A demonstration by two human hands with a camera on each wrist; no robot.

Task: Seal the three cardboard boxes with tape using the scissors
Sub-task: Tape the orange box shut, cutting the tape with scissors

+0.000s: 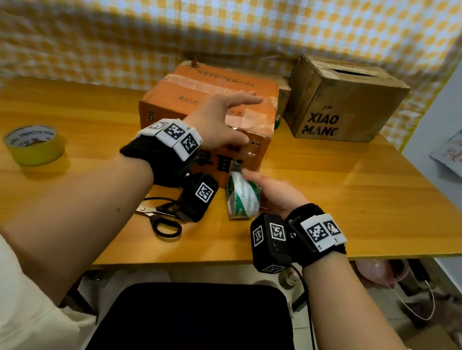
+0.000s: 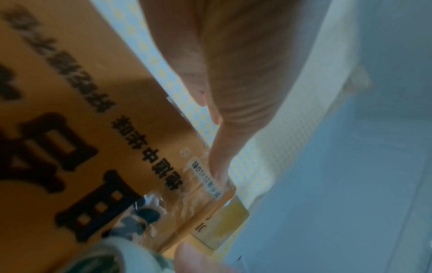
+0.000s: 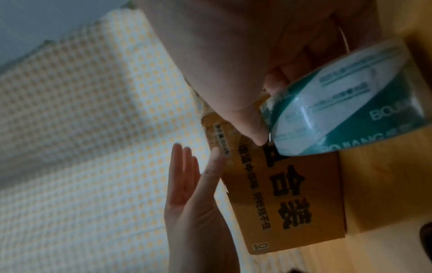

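Note:
An orange cardboard box (image 1: 175,100) stands mid-table with clear tape across its closed top. My left hand (image 1: 223,116) lies flat on the top, fingers straight and spread, and its thumb (image 2: 219,162) presses clear tape at the front upper edge. Just in front of the box, my right hand (image 1: 275,193) grips a green-and-white tape roll (image 1: 243,197); a shiny strip runs from it up the box front. The wrist views show the box (image 3: 292,203), the tape roll (image 3: 350,103) and my left hand (image 3: 194,194). Black-handled scissors (image 1: 163,218) lie on the table under my left wrist.
A brown box marked XIAO MANG (image 1: 342,101) stands at the back right with its top flaps ajar. A smaller box (image 1: 284,93) sits half hidden between the two. A yellow tape roll (image 1: 33,144) lies at the left. The table edge (image 1: 210,267) is near me.

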